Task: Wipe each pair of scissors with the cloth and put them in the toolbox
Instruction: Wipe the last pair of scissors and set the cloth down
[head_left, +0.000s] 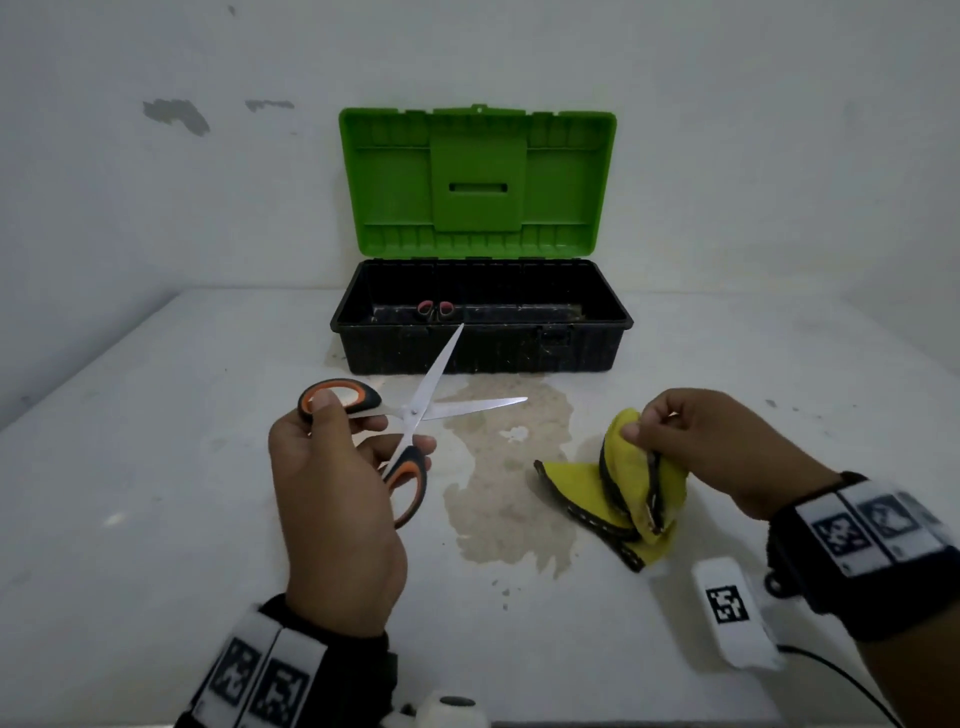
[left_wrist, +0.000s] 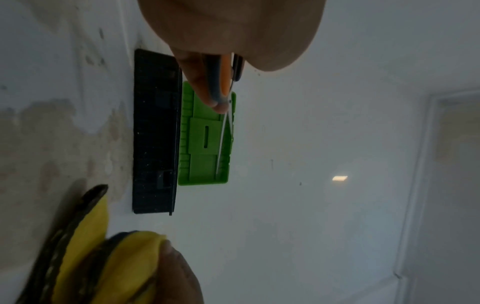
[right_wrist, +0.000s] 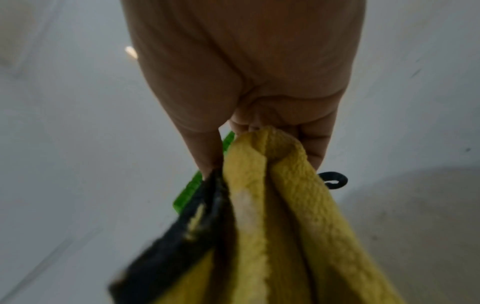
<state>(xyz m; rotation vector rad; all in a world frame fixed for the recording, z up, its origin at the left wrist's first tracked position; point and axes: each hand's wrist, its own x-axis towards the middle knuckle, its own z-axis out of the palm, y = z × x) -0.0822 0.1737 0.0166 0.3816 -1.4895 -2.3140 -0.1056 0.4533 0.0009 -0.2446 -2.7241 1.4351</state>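
Note:
My left hand (head_left: 332, 467) holds orange-and-black scissors (head_left: 410, 415) by the handles, thumb through one loop, blades spread apart and pointing toward the toolbox. The same scissors (left_wrist: 226, 82) show under my fingers in the left wrist view. My right hand (head_left: 691, 441) pinches a yellow cloth with black trim (head_left: 628, 493), lifted at one fold, its lower edge on the table. In the right wrist view the cloth (right_wrist: 272, 205) hangs bunched from my fingertips. The black toolbox (head_left: 483, 343) stands open at the back, its green lid (head_left: 478, 182) upright. Red-handled scissors (head_left: 435, 310) lie inside.
A white table (head_left: 156, 467) with a brownish stain (head_left: 509, 478) in the middle lies between my hands. A white tagged device (head_left: 732, 608) with a cable rests near my right wrist. A pale wall stands behind the toolbox.

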